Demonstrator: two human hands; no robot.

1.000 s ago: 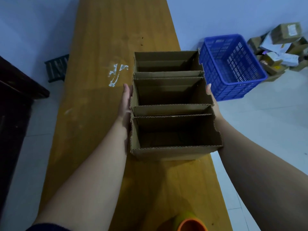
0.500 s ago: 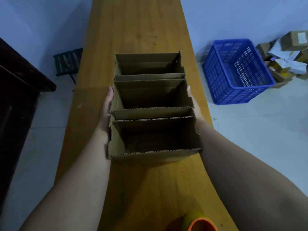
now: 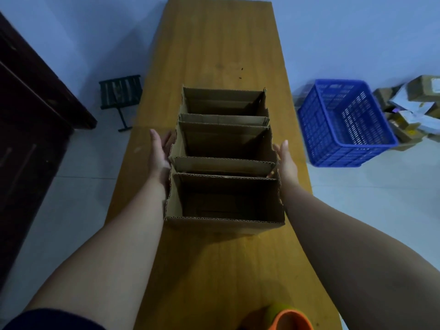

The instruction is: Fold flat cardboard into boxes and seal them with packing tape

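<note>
Fingers (image 3: 156,139) of left hand (image 3: 159,154): straight, slightly spread, holding nothing, alongside three brown open-topped corrugated cardboard boxes (image 3: 223,164) set in a row. Right hand (image 3: 287,160): likewise flat and empty at the opposite side; contact uncertain. Row stands mid yellow-brown wooden bench (image 3: 221,44). Judged status: boxes erected; tops unclosed, top taping left. Blue plastic crate (image 3: 345,125): floor, right.

No legible text anywhere.
</note>
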